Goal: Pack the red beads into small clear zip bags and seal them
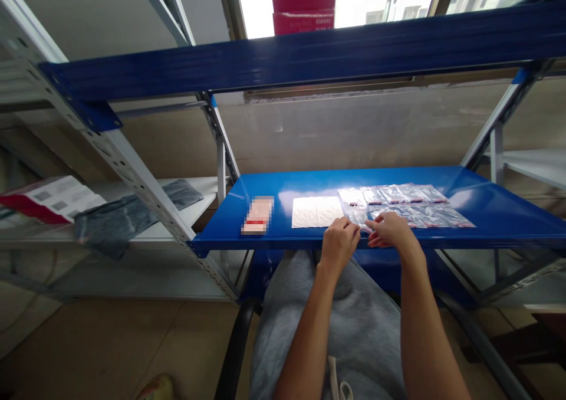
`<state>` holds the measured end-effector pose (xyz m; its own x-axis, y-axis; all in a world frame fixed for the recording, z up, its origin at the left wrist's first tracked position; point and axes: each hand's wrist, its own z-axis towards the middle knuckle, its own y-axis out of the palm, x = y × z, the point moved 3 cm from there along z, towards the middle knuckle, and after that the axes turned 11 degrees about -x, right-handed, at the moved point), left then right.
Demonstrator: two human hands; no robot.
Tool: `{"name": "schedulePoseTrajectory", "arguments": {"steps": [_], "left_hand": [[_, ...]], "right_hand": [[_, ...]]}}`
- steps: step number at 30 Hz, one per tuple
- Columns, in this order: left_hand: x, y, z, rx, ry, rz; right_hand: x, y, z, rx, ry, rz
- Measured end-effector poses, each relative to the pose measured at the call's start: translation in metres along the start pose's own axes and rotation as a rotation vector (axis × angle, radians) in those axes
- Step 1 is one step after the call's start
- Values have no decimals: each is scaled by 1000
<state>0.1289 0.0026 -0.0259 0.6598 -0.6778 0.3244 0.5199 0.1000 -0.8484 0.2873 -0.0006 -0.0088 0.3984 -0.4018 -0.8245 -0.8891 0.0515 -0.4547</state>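
Note:
My left hand is closed at the shelf's front edge, its fingertips pinching the near edge of a small clear plastic bag. Just to the right, my right hand has its fingers curled, with thumb and fingertips at the bag's right side. What is inside this bag is too small to make out. More flat clear plastic bags lie in two rows beyond and right of my right hand, with small reddish marks along their edges. A white folded sheet, cloth or paper, lies left of my hands.
A blue metal shelf serves as the work surface, with a blue beam above it. A blurred-out pinkish rectangular item lies at its left. Grey fabric hangs over the side shelf. Red boxes stand by the window.

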Motion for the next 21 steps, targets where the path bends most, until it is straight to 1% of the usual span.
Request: {"name": "schedulePoseTrajectory", "arguments": {"steps": [3,5,8,11,13,16,18,21], "left_hand": [[1,-8,-1,115,13,-45],[1,-14,-2,180,15,-101],[2,-23,-2,240,42,-202],[1,-33,-3,255,47,-331],[-3,-40,-3,272,-12,-417],[-12,-52,-4,370,-129,-465],[-16,-61,-5,404,-134,-446],[-20,-74,-6,364,-87,-425]], "right_hand": [[-7,1,-8,-25,-21,82],[-13,3,-14,-76,-52,137],[-22,6,-19,-159,-182,221],[-29,7,-20,-163,-350,272],[-33,8,-20,-159,-448,278],[-38,12,-21,-217,-570,229],[-40,15,-22,-279,-611,176],[-42,20,-23,-324,-617,119]]}}
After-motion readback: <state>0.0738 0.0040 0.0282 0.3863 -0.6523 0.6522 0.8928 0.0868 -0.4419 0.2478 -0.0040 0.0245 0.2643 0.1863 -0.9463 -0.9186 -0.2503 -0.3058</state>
